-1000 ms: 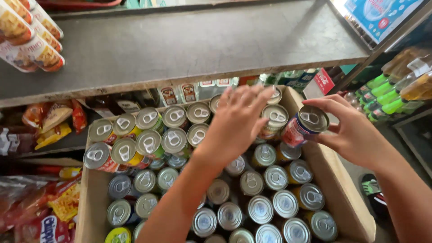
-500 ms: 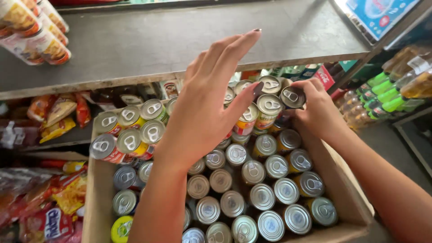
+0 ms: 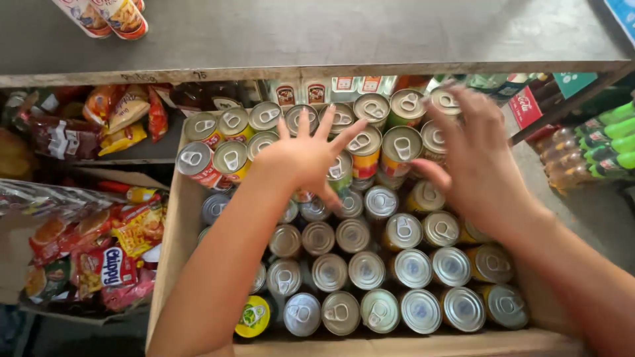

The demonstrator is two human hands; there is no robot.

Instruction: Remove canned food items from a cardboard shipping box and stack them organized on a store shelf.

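Note:
A cardboard box (image 3: 173,231) is packed with several tin cans (image 3: 368,270), silver tops up; a second layer of cans (image 3: 233,158) with red, green and yellow labels is stacked along its far side. My left hand (image 3: 305,157) hovers over the stacked cans with fingers spread, holding nothing. My right hand (image 3: 473,153) is over the far right cans (image 3: 399,142), fingers apart, its fingertips at a can top (image 3: 444,100). Whether either hand touches a can is unclear.
A grey shelf board (image 3: 317,39) runs above the box, with snack tubes (image 3: 106,16) at its far left. Snack bags (image 3: 92,258) fill the left side. Green bottles (image 3: 612,149) stand at the right, and small cartons (image 3: 317,92) sit behind the box.
My right hand has let go of the can it set on the far right stack. My left hand came down from its raised position to hover over the stacked cans.

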